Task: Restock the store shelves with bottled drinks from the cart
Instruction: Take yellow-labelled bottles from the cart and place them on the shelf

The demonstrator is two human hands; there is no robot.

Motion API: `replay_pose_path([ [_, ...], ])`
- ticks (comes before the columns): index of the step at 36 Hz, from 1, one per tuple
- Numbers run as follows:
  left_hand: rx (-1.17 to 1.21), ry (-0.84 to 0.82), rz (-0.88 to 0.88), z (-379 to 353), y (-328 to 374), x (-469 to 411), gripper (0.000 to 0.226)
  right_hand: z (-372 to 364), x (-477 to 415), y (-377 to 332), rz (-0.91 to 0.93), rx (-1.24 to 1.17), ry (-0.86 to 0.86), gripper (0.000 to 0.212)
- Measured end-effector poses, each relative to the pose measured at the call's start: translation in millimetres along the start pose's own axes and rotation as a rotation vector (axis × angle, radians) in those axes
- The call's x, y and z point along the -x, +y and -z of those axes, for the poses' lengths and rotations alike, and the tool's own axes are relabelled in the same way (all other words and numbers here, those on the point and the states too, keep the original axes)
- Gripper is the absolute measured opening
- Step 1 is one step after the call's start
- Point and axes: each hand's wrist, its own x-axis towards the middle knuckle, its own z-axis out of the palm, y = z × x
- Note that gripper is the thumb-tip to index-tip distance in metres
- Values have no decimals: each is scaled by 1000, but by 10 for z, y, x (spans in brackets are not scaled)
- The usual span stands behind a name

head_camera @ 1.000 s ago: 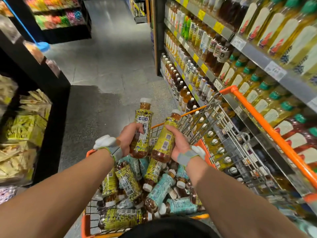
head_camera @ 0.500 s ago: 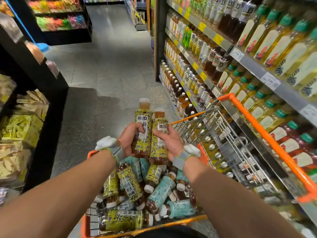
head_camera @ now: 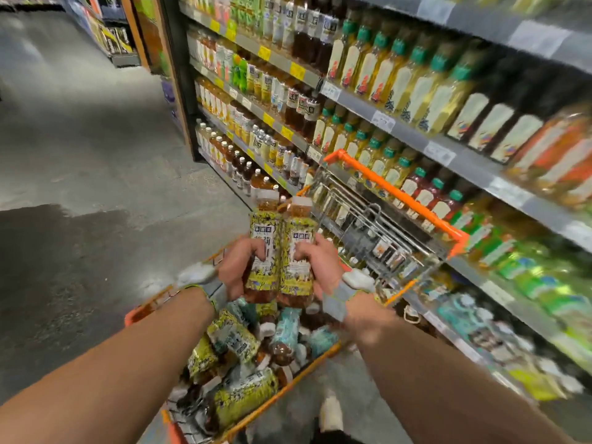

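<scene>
My left hand [head_camera: 237,267] grips a yellow-labelled tea bottle [head_camera: 264,248] upright above the cart. Pressed against it on the right stands a second yellow-labelled tea bottle [head_camera: 297,251], held in my right hand [head_camera: 320,267]. Both have white caps and brown tea showing at the bottom. Below my hands the orange-rimmed wire cart [head_camera: 397,190] holds several more bottles, some yellow-labelled [head_camera: 240,398] and some teal-labelled [head_camera: 285,328], lying in a heap. The store shelves [head_camera: 448,155] rise to the right, packed with bottled drinks.
The cart's folded wire child seat [head_camera: 368,229] and orange handle lie between my hands and the shelves. Grey aisle floor [head_camera: 96,155] opens to the left and ahead. My shoe [head_camera: 331,411] shows beside the cart. More shelving [head_camera: 112,36] stands at the aisle's far end.
The two bottles have come together side by side and upright. My view has swung right toward the shelves, and the cart now sits lower left of them.
</scene>
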Motion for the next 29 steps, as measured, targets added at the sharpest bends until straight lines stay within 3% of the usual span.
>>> replay_pose_path([
  [3, -39, -71, 4, -245, -28, 27, 38, 310, 85, 37, 16, -32, 45, 59],
  [6, -147, -101, -23, -567, -91, 58, 28, 616, 254, 32, 3, -100, 158, 76],
  [10, -240, -105, -63, -879, -118, 109, 30, 878, 378, 66, 35, -207, 229, 91],
  [12, -261, -158, -98, -1224, -220, 93, 67, 1214, 493, 90, 41, -259, 272, 84],
  [13, -255, -139, -122, -1236, -227, 68, 75, 1233, 498, 87, 42, -259, 265, 71],
  [14, -263, -176, -129, -1422, -253, 91, 65, 1407, 557, 111, 53, -275, 288, 64],
  [15, -288, -209, -104, -1599, -298, 125, 40, 1583, 613, 130, 71, -290, 309, 68],
  [16, -294, -244, -114, -1790, -350, 162, 22, 1756, 690, 139, 70, -325, 340, 81],
  [17, -305, -293, -112, -2096, -430, 205, 17, 2057, 814, 165, 90, -332, 374, 93],
  [21, -352, -341, -137, -2726, -672, 299, 22, 2672, 1062, 284, 135, -302, 474, 117],
  [24, -441, -402, -148, -3281, -931, 380, 23, 3167, 1322, 389, 112, -326, 557, 105],
  [29, -469, -523, -107, -4178, -1327, 573, 52, 4037, 1709, 579, 145, -375, 693, 112],
])
